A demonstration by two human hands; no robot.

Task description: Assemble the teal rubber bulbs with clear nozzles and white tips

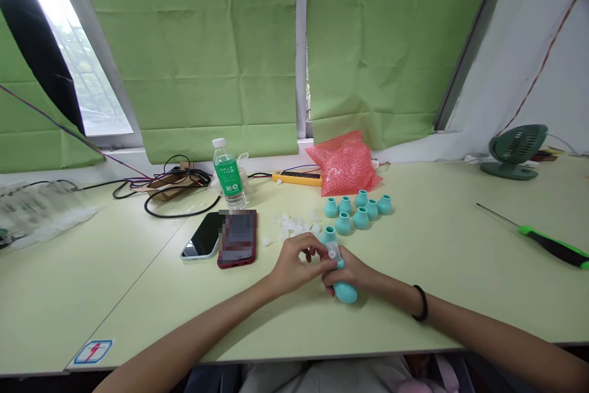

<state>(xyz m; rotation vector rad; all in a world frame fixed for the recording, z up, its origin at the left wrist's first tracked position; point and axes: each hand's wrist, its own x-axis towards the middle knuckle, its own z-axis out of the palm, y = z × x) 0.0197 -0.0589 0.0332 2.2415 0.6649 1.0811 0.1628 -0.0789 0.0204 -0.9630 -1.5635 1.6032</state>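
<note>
My right hand (354, 269) is wrapped round a teal rubber bulb (345, 292), whose rounded end sticks out below the fingers. At its upper end sits a small clear plastic piece (333, 251). My left hand (299, 264) reaches in from the left, thumb and fingertips closed at that clear piece. Just beyond the hands stands another teal bulb (328, 234) with an open neck. Farther back, several more teal bulbs (361, 217) stand upright in a loose group. Small whitish translucent pieces (294, 225) lie scattered to their left.
Two phones, one pale-edged (202, 236) and one red-cased (237, 238), lie left. Behind them are a water bottle (229, 175) and black cables (184, 215). A pink bubble-wrap bag (345, 165) sits at the back. A screwdriver (547, 243) and green fan (518, 151) are right.
</note>
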